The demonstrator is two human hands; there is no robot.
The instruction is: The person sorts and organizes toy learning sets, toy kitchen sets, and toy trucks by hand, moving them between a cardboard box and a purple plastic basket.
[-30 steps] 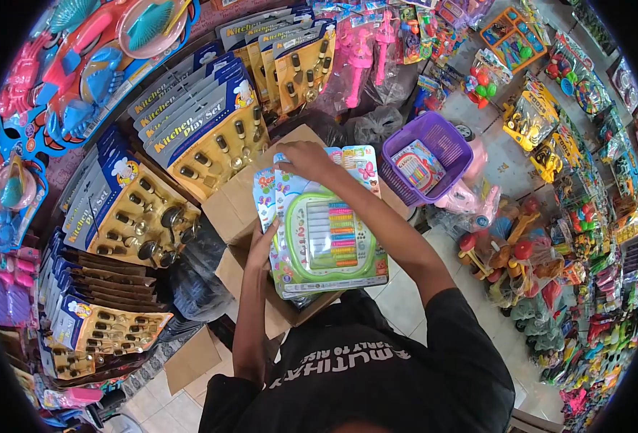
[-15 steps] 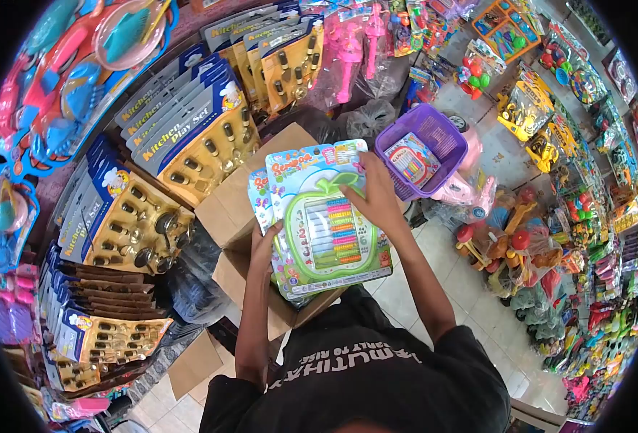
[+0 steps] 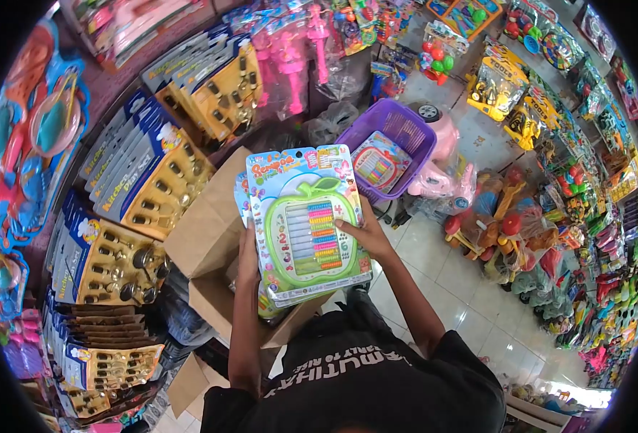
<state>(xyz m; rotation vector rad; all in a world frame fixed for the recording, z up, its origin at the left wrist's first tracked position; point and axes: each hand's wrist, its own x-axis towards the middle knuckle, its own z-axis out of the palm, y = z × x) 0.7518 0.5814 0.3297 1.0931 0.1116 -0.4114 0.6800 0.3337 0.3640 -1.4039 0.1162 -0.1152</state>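
Observation:
A blister-carded abacus toy (image 3: 317, 234) with a green apple-shaped frame and rows of coloured beads lies face up in front of me. At least one more card shows behind it along the left edge. My left hand (image 3: 248, 252) is closed round the left edge of the stack. On the right side, my right hand (image 3: 364, 234) grips the edge, its thumb flat on the front over the beads. Below the cards stands an open cardboard box (image 3: 207, 234), partly hidden by them; its contents barely show.
A purple basket (image 3: 413, 151) beyond my right hand holds a similar card with a red apple frame (image 3: 382, 164). Kitchen play sets (image 3: 120, 260) hang in rows at left. A pink ride-on toy (image 3: 445, 177) and bagged toys (image 3: 521, 224) stand at right, on a tiled floor (image 3: 434, 252).
My right hand has moved from the cards' upper right corner down to their right edge. The cards now overlap more closely. The camera view has shifted, with the basket appearing further left.

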